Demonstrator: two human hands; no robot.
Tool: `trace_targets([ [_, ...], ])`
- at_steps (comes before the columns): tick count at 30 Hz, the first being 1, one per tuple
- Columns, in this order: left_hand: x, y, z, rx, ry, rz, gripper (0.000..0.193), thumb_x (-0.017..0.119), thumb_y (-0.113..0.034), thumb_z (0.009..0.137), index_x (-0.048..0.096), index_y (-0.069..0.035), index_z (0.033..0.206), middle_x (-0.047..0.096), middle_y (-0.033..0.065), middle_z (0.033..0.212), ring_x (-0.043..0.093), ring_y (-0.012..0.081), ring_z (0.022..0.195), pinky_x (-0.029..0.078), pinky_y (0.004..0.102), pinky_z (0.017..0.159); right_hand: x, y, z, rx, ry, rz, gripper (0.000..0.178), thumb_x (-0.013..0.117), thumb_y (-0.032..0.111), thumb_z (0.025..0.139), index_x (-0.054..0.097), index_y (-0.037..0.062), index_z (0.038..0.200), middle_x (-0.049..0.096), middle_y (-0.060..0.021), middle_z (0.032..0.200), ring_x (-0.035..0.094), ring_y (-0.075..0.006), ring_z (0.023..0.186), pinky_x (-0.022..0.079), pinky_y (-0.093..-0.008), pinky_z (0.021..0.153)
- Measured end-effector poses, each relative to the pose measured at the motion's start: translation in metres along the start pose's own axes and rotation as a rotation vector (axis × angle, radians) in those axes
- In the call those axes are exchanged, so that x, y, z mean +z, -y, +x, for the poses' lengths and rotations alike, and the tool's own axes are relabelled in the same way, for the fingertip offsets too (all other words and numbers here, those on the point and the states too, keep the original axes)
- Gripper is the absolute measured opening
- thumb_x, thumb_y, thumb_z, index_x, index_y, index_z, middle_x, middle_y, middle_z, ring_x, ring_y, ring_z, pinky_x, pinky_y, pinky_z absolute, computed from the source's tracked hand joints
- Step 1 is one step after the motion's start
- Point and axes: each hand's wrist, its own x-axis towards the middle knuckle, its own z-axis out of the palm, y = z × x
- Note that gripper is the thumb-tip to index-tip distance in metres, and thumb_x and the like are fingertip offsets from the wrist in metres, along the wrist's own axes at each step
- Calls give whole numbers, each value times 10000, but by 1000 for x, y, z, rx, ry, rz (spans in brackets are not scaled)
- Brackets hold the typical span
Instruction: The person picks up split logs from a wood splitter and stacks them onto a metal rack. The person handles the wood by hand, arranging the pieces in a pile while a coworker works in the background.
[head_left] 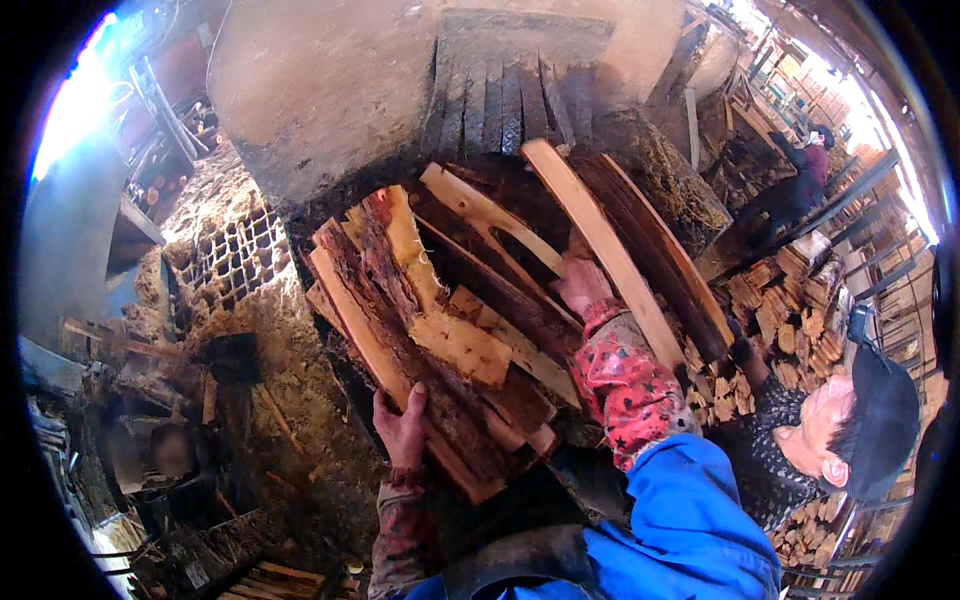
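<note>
A pile of rough wood slabs with bark edges lies in front of me. My left hand (402, 428) is closed on the left edge of a long bark-edged slab (385, 350), its thumb on top. Farther right, my right hand (583, 283) reaches in among the pieces, fingers curled at the near end of a pale wood strip (490, 215); its fingertips are partly hidden. A straight pale plank (600, 250) lies just right of that hand, beside a dark bark-covered slab (650, 245). Between my hands is a short broad offcut (460, 347).
A co-worker in a dark cap (880, 430) is close on my right, beside stacked split wood (790, 300). Another person (800, 175) stands farther back. Ahead rises a large earthen-coloured surface (320, 90) with dark vertical slats (510, 105). A metal grid (235, 255) lies at left.
</note>
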Motion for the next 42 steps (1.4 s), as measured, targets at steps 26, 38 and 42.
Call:
trace_targets([
  [26, 1, 4, -3, 53, -26, 4, 440, 725, -219, 821, 524, 48, 1108, 609, 76, 994, 552, 137, 880, 451, 271, 811, -61, 49, -145, -257, -246, 197, 412, 667, 67, 735, 576, -16, 1128, 520, -177, 1200, 501, -348, 1132, 423, -395, 976],
  [38, 0, -1, -3, 52, 0, 58, 368, 711, -181, 828, 548, 37, 1076, 611, 71, 992, 549, 129, 875, 448, 269, 803, -29, -34, -85, -399, -100, -29, 314, 605, 127, 772, 593, 44, 1074, 567, -159, 1050, 566, -356, 977, 478, -413, 847],
  [42, 4, 0, -2, 50, 7, 64, 385, 709, -212, 829, 552, 44, 1070, 614, 82, 996, 549, 146, 877, 445, 283, 809, -39, -27, -90, -408, -113, -15, 121, 556, 86, 788, 618, 46, 884, 591, -116, 830, 611, -337, 766, 507, -413, 658],
])
